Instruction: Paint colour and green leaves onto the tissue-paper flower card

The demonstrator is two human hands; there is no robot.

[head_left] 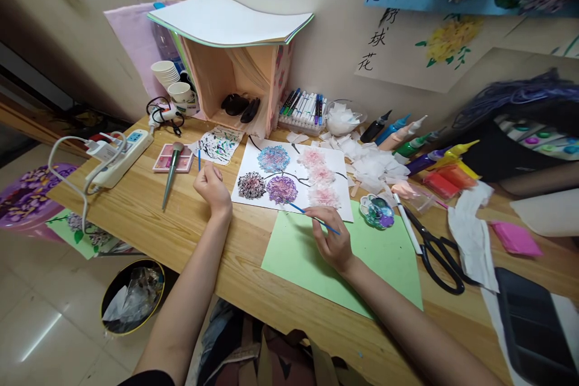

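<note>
On the wooden desk lies a white sheet [293,160] with blue, black and purple tissue flowers, pink ones on its right side and dark painted stems. My right hand [332,238] holds a thin blue brush [322,224], its tip at the lower edge of the purple flower [282,189]. Left of the sheet, my left hand [212,190] is closed round another thin blue stick [199,160], which points up. A paint-stained tissue [218,145] lies behind it. Under my right hand is a green sheet [371,259]. The flower-shaped palette [377,211] holds wet paint.
A power strip [120,160], a makeup brush [172,175] and a pink palette [163,160] lie left. A box [235,84] and markers [304,110] stand behind. Tissue scraps [371,160], paint bottles [398,132] and black scissors [441,256] are right. A bin [132,297] stands below.
</note>
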